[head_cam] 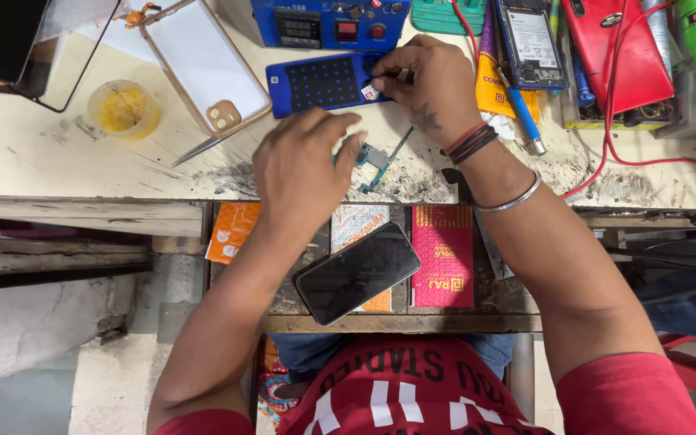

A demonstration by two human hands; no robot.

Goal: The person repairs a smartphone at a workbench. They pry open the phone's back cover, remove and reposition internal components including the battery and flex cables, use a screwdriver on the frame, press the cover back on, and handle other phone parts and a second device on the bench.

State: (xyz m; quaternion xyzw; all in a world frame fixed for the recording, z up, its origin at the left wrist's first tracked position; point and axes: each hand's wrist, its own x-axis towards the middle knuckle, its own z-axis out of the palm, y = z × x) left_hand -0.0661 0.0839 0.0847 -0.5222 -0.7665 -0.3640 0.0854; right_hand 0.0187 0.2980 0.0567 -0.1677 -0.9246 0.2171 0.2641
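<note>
From the head view I look straight down on my two hands over a scratched, pale worktop (34, 153). My left hand (304, 165) lies palm-down with the fingers loosely bent, resting on a small green circuit board (374, 157) that peeks out just past the fingertips; I cannot tell whether the fingers actually pinch the board or only press it flat. My right hand (428, 84) is pinched shut at the fingertips on a tiny white chip (370, 92), held right at the near edge of a blue heating plate (324, 82) with a grid of dark dots. The right wrist carries dark and red thread bands and a thin metal bangle (509, 201) further up the arm. Behind the plate stands a blue control box (324, 22) with a small display and red buttons. To the left lie a clear phone case (203, 64), a yellow-tinted round cup (122, 109) and a pair of metal tweezers (199, 149), all apart from my hands. To the right sit a red phone (606, 48), a phone with its back removed (529, 44) and a red cable (646, 161) looping over the worktop. Below the worktop edge, in an open drawer (396, 322), a dark-screened smartphone (356, 272) lies tilted beside a red packet (442, 256) and an orange one (231, 232).
</note>
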